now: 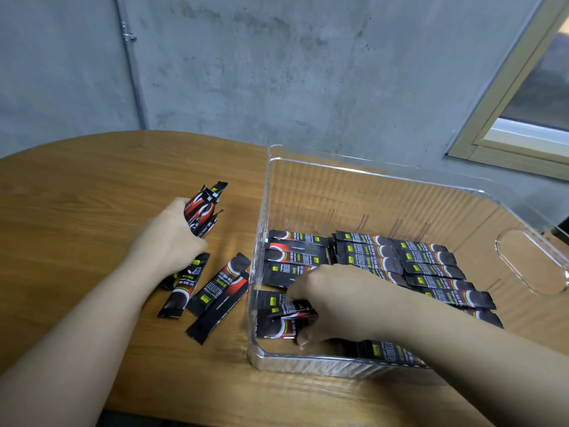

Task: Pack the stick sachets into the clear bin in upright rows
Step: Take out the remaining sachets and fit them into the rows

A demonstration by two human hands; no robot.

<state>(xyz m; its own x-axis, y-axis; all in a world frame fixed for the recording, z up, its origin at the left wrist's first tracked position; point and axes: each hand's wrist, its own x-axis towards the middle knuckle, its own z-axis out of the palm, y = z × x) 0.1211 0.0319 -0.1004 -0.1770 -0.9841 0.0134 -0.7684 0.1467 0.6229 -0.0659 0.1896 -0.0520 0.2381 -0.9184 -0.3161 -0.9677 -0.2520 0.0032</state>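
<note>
Your stick sachets sit in three places. Inside the clear bin the packed sachets lie flat on the floor in rows, not standing on end; each one's long axis runs left to right across the bin, and the rows step from the far wall toward you. The left column and the right columns overlap slightly where their ends meet.

Your right hand reaches into the near left corner of the bin, fingers curled down onto a few sachets lying there, also with their length running left to right. Whether it pinches them or only presses on them cannot be told.

Your left hand is outside the bin, closed round a bundle of sachets whose long axis points up and away from you, tilted a little to the right, the free ends fanning above your fist.

Just below that hand, the loose sachets lie flat on the table, their length running diagonally from near left to far right, overlapping one another, close beside the bin's left wall.

Behind the wooden table stands a grey concrete wall, with a window frame at the right.
</note>
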